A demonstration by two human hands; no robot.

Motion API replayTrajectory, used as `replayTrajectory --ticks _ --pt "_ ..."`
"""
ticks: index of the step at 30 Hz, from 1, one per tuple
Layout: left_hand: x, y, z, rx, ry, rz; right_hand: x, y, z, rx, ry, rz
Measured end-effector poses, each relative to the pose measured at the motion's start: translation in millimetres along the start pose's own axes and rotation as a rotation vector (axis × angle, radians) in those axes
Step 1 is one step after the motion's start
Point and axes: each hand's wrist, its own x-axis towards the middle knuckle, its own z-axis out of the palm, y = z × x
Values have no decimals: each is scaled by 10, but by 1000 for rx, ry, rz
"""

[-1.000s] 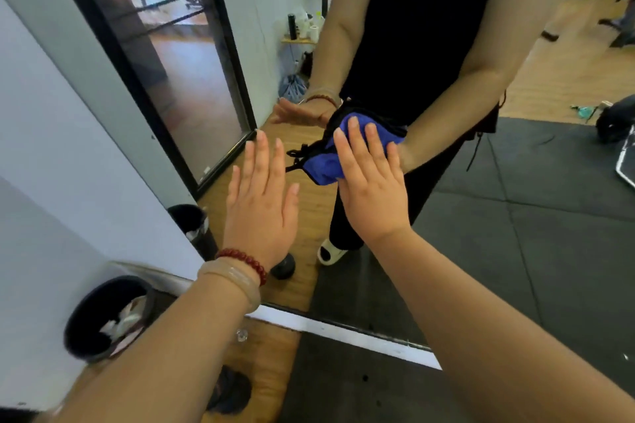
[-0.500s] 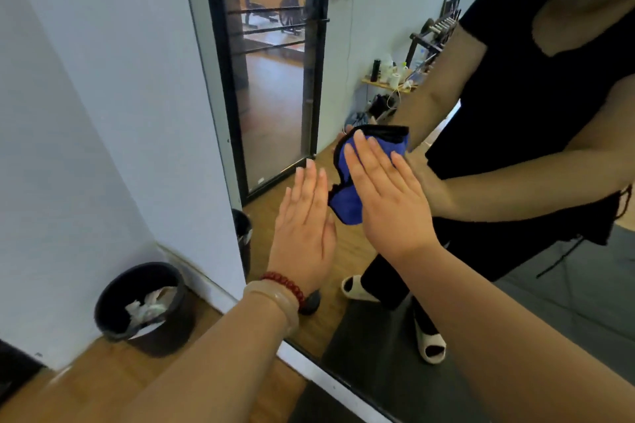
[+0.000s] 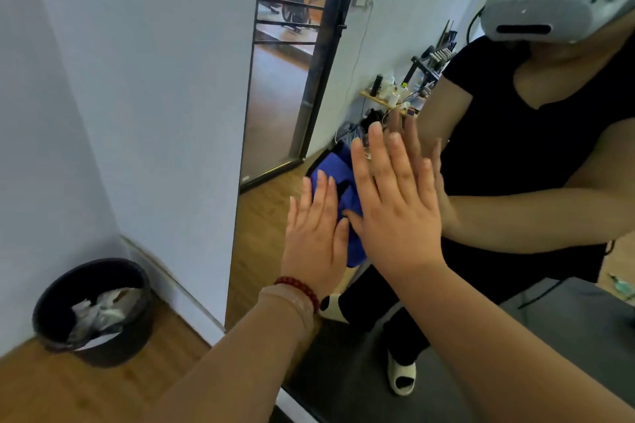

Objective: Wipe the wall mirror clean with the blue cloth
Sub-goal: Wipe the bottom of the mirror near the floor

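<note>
Reflecting wood floor [image 3: 264, 251] and glass door [image 3: 280, 106], wall mirror [image 3: 347, 72] near black bin [image 3: 113, 350].

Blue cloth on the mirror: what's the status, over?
Left hand and right hand both flat, fingers straight. Blue cloth pressed against wall mirror beneath them. Nothing in the way on the glass.

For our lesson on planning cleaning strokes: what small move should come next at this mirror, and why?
Probably slide the right hand sideways with the blue cloth pressed flat on the mirror: the cloth covers only one patch of glass, and the left hand lies open at its edge.
</note>
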Motion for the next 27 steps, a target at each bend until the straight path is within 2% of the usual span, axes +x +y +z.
replayTrajectory --ticks 2,5,6,10,14,18,20,24,27 --pt "37 1 57 -118 70 -170 38 -81 14 32 1 -49" --pt "228 -167 0 -281 212 -591 101 -175 43 80 8 -140" --pt "291 -244 -27 -310 231 -664 141 -210 66 85 2 -173" --pt "408 -534 -132 -502 295 -607 430 -484 225 -47 -78 -295" --pt "326 -592 24 -346 283 -448 463 -559 344 -171 -76 -326" --pt "371 -639 182 -390 344 -413 460 -558 389 -177 -54 -347" --pt "389 -811 249 -369 363 -450 464 -566 421 -156 -36 -343" --pt "422 -856 271 -415 344 -717 469 -576 444 -142 -24 -335" --pt "442 -533 227 -352 332 -603 459 -574 435 -162 -27 -325"
